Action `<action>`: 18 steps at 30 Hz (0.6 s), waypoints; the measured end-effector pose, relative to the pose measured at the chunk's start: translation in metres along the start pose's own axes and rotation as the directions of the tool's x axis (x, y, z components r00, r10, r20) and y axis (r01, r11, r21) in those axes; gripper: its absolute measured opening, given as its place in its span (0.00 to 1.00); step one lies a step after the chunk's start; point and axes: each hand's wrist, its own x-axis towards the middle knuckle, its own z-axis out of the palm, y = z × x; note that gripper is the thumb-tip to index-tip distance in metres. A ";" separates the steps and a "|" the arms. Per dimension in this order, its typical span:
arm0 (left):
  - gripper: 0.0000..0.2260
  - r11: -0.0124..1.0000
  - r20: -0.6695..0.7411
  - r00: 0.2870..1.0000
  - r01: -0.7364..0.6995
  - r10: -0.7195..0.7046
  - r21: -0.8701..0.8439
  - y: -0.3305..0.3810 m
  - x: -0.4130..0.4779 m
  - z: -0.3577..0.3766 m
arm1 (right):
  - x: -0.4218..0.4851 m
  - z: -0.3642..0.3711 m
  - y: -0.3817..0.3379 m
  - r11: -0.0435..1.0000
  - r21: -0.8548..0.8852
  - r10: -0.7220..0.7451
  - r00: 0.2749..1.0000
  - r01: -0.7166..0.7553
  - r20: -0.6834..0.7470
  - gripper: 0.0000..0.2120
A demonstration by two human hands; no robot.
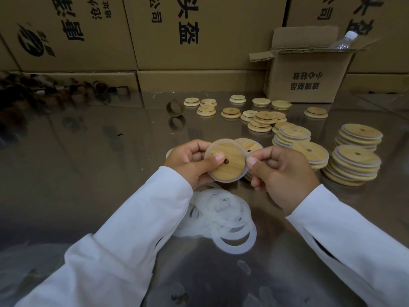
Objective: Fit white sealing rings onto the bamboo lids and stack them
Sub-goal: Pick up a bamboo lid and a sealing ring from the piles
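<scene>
White-sleeved left hand (188, 163) and right hand (282, 173) pinch bamboo lid (232, 171) between them.

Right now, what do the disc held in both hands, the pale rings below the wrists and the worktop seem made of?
Held lid: bamboo or similar wood, matt, with straight grain and a drilled hole. Loose rings: translucent white, probably silicone or rubber; they lie limp and overlapping. Worktop: likely polished steel, as it mirrors the cartons.
</scene>
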 end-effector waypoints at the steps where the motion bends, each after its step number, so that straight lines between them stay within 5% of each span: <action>1: 0.04 1.000 0.003 1.000 0.003 -0.003 0.000 0.000 0.000 0.000 | 0.001 -0.001 0.001 0.999 0.034 0.017 1.000 -0.017 0.010 0.07; 11: 0.09 0.996 0.042 0.997 0.067 -0.064 -0.061 0.005 -0.002 0.000 | 0.002 -0.005 -0.001 0.941 0.318 0.098 0.992 -0.117 0.075 0.05; 18: 0.11 0.994 0.069 0.993 0.095 -0.091 -0.056 0.007 -0.003 -0.002 | 0.001 -0.006 -0.003 0.943 0.320 0.069 0.994 -0.092 0.084 0.06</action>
